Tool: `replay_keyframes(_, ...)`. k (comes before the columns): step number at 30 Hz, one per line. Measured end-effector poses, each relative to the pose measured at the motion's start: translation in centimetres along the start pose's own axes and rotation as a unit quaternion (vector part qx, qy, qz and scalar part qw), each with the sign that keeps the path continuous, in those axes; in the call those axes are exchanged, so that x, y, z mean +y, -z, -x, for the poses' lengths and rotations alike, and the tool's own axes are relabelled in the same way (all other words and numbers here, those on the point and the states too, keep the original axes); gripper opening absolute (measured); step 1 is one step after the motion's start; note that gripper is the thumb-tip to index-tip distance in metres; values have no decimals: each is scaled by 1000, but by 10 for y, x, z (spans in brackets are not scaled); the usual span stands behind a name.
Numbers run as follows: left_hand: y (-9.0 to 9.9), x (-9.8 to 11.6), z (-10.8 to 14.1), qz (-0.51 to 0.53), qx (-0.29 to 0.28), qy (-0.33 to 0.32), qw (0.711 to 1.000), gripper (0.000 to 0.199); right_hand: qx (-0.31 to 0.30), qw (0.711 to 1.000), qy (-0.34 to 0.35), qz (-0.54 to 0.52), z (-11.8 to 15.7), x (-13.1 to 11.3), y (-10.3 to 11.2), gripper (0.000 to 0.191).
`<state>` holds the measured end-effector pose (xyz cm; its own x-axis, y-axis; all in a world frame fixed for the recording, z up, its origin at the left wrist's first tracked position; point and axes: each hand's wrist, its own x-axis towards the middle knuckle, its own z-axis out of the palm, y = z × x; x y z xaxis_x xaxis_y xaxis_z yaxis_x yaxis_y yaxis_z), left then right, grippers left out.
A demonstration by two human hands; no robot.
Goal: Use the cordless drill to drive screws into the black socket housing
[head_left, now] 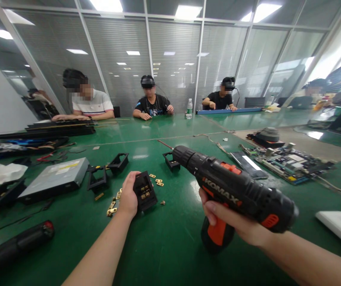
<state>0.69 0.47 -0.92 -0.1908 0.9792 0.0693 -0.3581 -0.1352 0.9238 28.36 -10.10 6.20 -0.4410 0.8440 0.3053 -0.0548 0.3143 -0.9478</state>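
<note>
My left hand (129,195) is closed on the left side of a black plastic socket housing (146,192) with small brass contacts inside. In my right hand (222,214) is a black and orange cordless drill (233,186), gripped by its handle. Its long thin bit points away to the upper left, apart from the housing. Small brass plates (111,207) lie to the left of the housing, and several more brass plates (159,182) are beyond it. A small screw (163,203) rests just to its right. Behind the drill's chuck sits another black frame (171,162).
Two black frames (119,163) (97,178) and a silver disc drive (55,178) stand at left. A black cylindrical tool (15,246) lies front left. At right are a phone (249,165), a circuit board (295,161) and a white box (340,228). Several people sit across the green table.
</note>
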Motion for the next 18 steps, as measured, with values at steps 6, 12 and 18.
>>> replay_keyframes(6,1,0,-1,2,19,23,1000,46,-6,995,-58,-80,4,-9,-3,22)
replay_keyframes(12,0,4,-2,57,42,-14,997,51,12,980,-180,-89,14,-37,-11,29)
replay_keyframes(18,1,4,-5,81,79,-30,993,58,-49,981,-189,-5,17,-49,-16,21)
